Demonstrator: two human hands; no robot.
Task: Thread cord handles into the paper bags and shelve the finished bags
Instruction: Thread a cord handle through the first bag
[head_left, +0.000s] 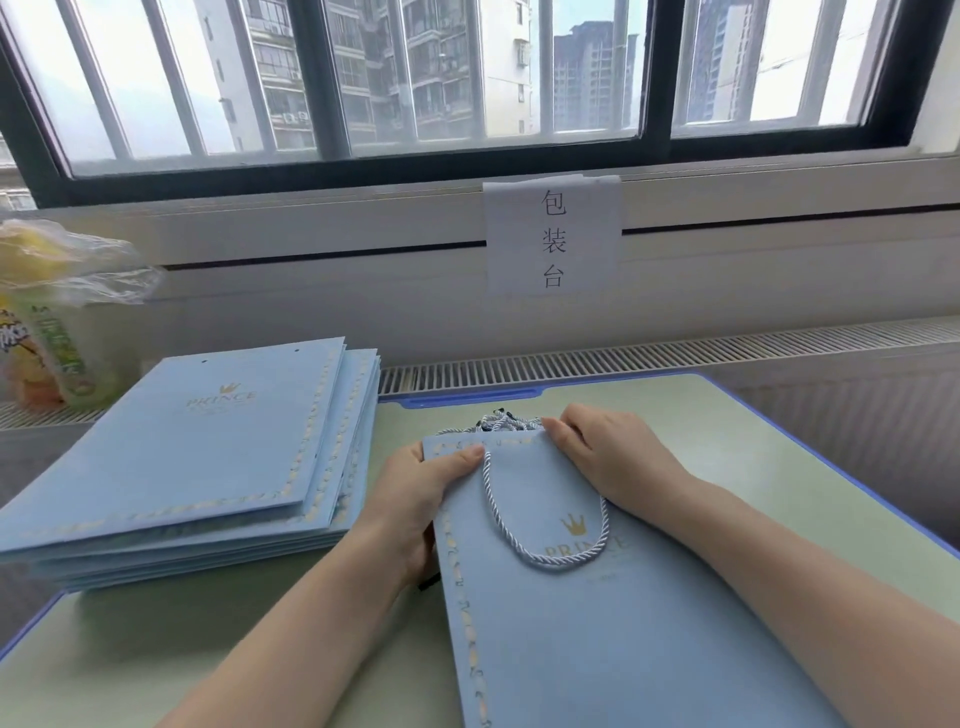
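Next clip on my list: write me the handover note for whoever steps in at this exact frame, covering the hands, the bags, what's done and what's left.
Left hand: grips the top left corner of the bag, thumb on its face.
Right hand: fingers curled at the bag's top edge, on the bag's mouth beside the loose cords.
Bag lies flat on the table, mouth away from the person. One cord handle is already looped across its front.
Stack of flat bags sits to the left, holes in the top one empty.
Left: whether the back handle is in cannot be seen. Then shelve this bag and thread the stack.
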